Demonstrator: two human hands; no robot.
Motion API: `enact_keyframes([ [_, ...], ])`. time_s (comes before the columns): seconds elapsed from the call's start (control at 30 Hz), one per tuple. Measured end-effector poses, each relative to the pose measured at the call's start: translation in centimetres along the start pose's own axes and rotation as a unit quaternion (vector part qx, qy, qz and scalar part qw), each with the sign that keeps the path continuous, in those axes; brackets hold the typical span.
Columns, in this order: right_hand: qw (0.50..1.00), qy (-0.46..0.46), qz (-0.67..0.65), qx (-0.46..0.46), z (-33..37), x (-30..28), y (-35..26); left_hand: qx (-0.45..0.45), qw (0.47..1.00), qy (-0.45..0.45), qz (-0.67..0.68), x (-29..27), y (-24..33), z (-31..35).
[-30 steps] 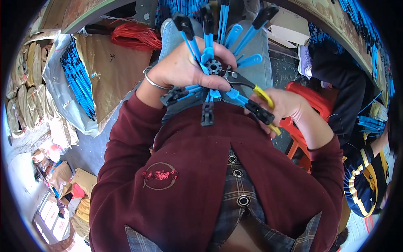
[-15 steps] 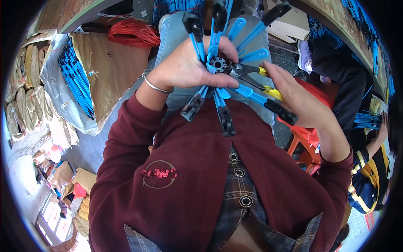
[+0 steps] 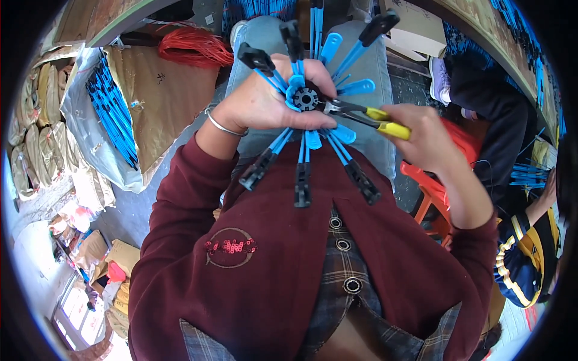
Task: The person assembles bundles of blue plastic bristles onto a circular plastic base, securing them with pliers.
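My left hand [image 3: 283,99] is wrapped round the hub of a folding frame [image 3: 305,98], a black slotted ring with blue arms spreading out all round. Black clip-like ends [image 3: 302,186] tip several of those arms, and shorter blue tabs [image 3: 357,87] stick out between them. In my right hand [image 3: 421,133] is a pair of pliers [image 3: 361,117] with yellow grips, its fingers closed round the handles. The plier jaws meet the right side of the hub, beside my left fingertips; what they bite on is too small to tell.
Blue rods lie in an open sack [image 3: 111,114] at left, beside a coil of red strands [image 3: 195,47]. A red stool [image 3: 430,198] stands at right. At far right another person's hand [image 3: 549,191] is near more blue rods. Wooden table edges [image 3: 135,21] border the top.
My right fingers have closed round the plier handles, which were spread against an open hand before. The frame has turned in my left hand, its arms now pointing differently.
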State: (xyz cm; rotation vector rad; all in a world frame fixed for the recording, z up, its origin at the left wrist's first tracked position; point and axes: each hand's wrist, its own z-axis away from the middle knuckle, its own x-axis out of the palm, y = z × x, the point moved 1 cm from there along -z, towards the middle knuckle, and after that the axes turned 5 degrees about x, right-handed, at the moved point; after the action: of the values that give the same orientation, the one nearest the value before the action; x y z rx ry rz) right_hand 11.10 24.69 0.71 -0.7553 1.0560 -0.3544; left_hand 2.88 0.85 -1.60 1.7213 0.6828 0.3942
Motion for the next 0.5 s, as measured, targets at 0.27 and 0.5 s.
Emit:
enact_keyframes([
  [0.27,0.963,-0.017,0.268,0.022,-1.6,-4.5,-3.8,0.019,0.998,0.053,-0.024,-0.3,0.3,-1.2],
  [0.5,0.982,0.149,0.112,0.044,-3.6,-6.1,-3.0,-0.02,0.973,0.206,-0.102,-4.3,3.1,-2.8],
])
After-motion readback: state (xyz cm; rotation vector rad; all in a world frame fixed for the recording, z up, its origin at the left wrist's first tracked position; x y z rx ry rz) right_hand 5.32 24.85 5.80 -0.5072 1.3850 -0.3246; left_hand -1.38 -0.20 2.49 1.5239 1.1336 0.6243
